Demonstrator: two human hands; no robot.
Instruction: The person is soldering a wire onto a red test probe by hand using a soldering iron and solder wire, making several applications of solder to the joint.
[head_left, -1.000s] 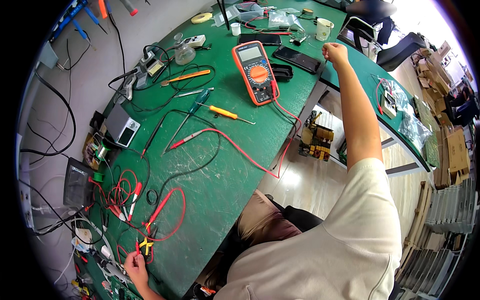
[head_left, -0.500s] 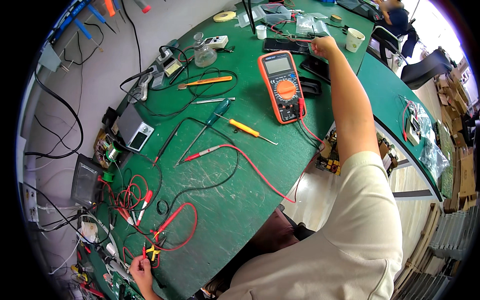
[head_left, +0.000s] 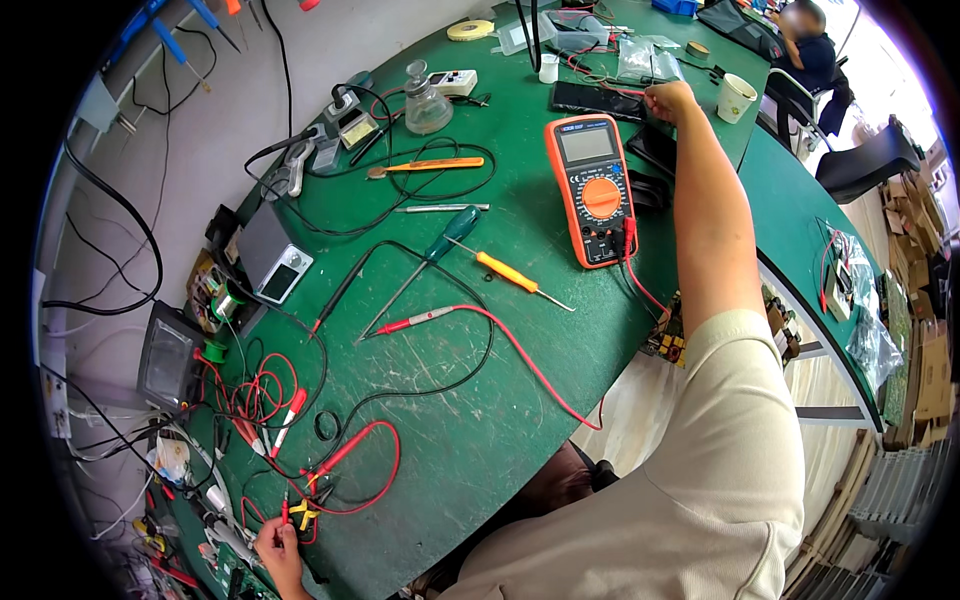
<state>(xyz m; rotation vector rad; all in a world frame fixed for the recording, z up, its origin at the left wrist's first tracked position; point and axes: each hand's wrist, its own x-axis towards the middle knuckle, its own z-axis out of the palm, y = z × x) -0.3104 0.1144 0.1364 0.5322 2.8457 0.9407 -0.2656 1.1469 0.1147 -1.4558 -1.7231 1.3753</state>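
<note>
At the lower left, my left hand point(head_left: 278, 548) is closed in a pinch on a slim red test probe point(head_left: 285, 511). Beside it lie a yellow-and-black clip point(head_left: 302, 514) and a thicker red probe point(head_left: 342, 455) with its looped red lead. My right arm stretches to the far side of the bench, where my right hand point(head_left: 672, 101) is closed at the end of a red lead; its fingertips are small and partly hidden. A black phone-like slab point(head_left: 598, 101) lies just left of that hand. Nearer stands an orange multimeter point(head_left: 592, 190) with red and black leads plugged in.
Mid-bench lie a green screwdriver point(head_left: 450, 236), a yellow-handled hook point(head_left: 508, 272), and orange tweezers point(head_left: 436, 163). A glass bottle point(head_left: 427, 105) and paper cup point(head_left: 735, 98) stand farther back. Tangled leads point(head_left: 262, 395) cover the left side. A person point(head_left: 806, 50) sits at far right.
The view has shifted, so the bench things appear farther right and slightly lower. Both hands stay closed at about the same spots on the bench.
</note>
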